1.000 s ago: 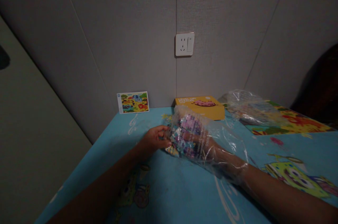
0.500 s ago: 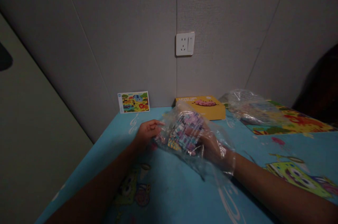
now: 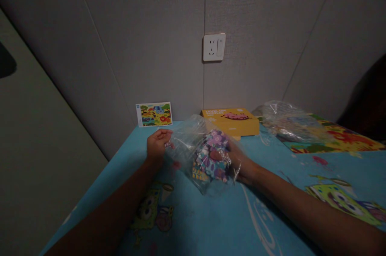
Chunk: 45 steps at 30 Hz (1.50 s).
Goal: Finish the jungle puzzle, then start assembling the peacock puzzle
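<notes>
My left hand [image 3: 157,144] pinches the edge of a clear plastic bag [image 3: 183,135], its fingers closed. Inside the bag, my right hand [image 3: 233,157] is wrapped round a stack of puzzle pieces [image 3: 212,155], printed purple, teal and yellow. The clear film covers the pieces and most of my right hand, and the bag's opening lies near the right wrist. Some of the right fingers are hidden behind the stack.
Behind the bag stands a yellow puzzle box [image 3: 241,125] by the wall. A small picture card [image 3: 154,114] leans there on the left. At the right, another clear bag [image 3: 283,121] lies on a colourful sheet [image 3: 350,139]. A blue cartoon cloth [image 3: 193,224] covers the table.
My left hand has moved left, drawing the bag out to that side. The film that reached up my right forearm has slid toward the hand. The right hand keeps hold of the pieces.
</notes>
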### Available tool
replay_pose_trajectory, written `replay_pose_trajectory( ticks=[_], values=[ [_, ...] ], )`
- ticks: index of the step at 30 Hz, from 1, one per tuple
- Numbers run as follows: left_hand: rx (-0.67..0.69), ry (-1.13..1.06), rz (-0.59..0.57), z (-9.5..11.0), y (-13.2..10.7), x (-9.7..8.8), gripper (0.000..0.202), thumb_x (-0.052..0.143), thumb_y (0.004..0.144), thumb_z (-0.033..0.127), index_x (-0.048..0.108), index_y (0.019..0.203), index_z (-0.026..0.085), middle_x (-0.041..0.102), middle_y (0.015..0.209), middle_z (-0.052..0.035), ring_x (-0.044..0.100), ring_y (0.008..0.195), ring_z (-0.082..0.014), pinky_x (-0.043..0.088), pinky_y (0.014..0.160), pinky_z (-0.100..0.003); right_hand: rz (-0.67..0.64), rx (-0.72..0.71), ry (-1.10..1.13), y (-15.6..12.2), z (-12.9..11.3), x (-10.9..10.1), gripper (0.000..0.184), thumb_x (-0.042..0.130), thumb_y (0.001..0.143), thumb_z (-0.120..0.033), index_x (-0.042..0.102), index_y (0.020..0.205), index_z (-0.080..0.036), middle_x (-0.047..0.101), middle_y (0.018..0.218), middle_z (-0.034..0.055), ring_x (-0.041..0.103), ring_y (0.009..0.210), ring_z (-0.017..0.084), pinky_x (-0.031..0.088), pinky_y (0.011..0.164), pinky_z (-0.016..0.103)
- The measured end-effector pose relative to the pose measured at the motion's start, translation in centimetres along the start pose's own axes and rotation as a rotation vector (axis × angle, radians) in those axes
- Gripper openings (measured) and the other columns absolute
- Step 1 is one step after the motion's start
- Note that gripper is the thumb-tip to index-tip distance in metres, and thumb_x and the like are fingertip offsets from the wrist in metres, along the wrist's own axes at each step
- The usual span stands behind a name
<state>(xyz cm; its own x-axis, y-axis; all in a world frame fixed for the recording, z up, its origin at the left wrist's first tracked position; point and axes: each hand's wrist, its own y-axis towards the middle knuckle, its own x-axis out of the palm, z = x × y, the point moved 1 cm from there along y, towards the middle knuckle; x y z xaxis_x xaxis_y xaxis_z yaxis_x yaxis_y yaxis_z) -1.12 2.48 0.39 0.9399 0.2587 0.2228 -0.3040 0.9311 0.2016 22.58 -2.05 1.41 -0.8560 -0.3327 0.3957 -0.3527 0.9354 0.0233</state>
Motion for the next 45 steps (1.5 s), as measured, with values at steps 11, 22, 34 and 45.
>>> replay_pose_trajectory(
  ticks=[11, 22, 34, 45],
  values=[
    [-0.044, -0.2, 0.363, -0.2, 1.6, -1.5, 0.013, 0.059, 0.061, 0.012, 0.059, 0.073, 0.015, 0.054, 0.058, 0.0036, 0.049, 0.041, -0.0081, 0.043, 0.042, -0.02, 0.036, 0.07, 0.03, 0.0, 0.2, -0.3, 0.066, 0.084, 0.058, -0.017, 0.054, 0.117, -0.024, 0.074, 0.098, 0.0042, 0.072, 0.082, 0.025, 0.059, 0.078, 0.042],
    [-0.199, -0.424, 0.4, 0.4, 2.1, -2.3, 0.019, 0.044, 0.078, 0.001, 0.043, 0.078, 0.019, 0.05, 0.065, 0.0029, 0.071, 0.075, -0.0153, 0.055, 0.071, -0.026, 0.027, 0.11, 0.053, 0.0, 0.3, -0.3, 0.075, 0.086, 0.056, -0.016, 0.048, 0.12, -0.024, 0.073, 0.096, 0.0029, 0.072, 0.081, 0.024, 0.057, 0.082, 0.043],
    [-0.21, -0.211, -0.116, -0.1, -0.4, 1.0, 0.035, 0.07, 0.072, 0.012, 0.048, 0.098, 0.017, 0.07, 0.085, -0.0053, 0.073, 0.077, -0.0228, 0.055, 0.052, -0.021, -0.115, -0.059, -0.371, -0.2, 0.7, -0.6, 0.085, 0.087, 0.057, -0.026, 0.039, 0.127, -0.026, 0.062, 0.115, 0.004, 0.061, 0.106, 0.024, 0.047, 0.097, 0.044],
    [-0.192, -0.148, -0.23, -1.0, -0.6, 1.4, 0.052, 0.08, 0.065, 0.027, 0.049, 0.105, 0.018, 0.071, 0.082, -0.0047, 0.071, 0.078, -0.0212, 0.055, 0.051, -0.022, -0.179, -0.193, -0.55, -0.4, 1.2, -0.1, 0.083, 0.081, 0.067, -0.027, 0.032, 0.134, -0.025, 0.056, 0.125, 0.0077, 0.058, 0.112, 0.024, 0.044, 0.101, 0.043]
  ],
)
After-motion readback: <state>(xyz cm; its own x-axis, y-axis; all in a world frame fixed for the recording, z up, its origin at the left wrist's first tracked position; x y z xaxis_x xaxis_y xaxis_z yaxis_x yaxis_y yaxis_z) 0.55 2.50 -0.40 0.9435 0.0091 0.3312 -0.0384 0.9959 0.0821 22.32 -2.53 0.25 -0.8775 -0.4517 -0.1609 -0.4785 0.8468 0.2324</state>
